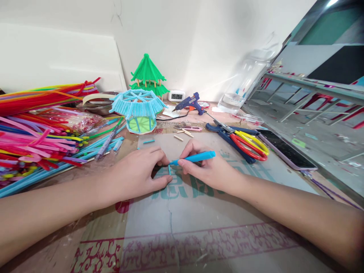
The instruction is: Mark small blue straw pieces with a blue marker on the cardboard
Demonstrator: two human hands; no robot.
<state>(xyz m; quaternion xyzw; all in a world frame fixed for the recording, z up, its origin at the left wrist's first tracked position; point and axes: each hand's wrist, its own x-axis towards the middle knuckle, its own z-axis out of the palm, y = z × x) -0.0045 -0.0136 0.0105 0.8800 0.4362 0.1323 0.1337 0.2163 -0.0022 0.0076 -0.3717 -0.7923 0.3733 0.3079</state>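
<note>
My right hand grips a light blue marker pen, its tip pointing left. The tip meets the upper end of a small thin stick, which looks blue. My left hand pinches this stick between thumb and fingertips, low over the plastic-covered work surface. Just beyond my hands lie a short blue stick and several plain wooden sticks. Farther back stands a light blue pavilion-like model made of pipe cleaners, with a green roofed model behind it.
Bundled pipe cleaners in many colours crowd the left side. A blue glue gun, a small digital clock and a pink cutter knife lie at the back. Red-and-yellow-handled pliers, a phone and a clear plastic bottle are on the right.
</note>
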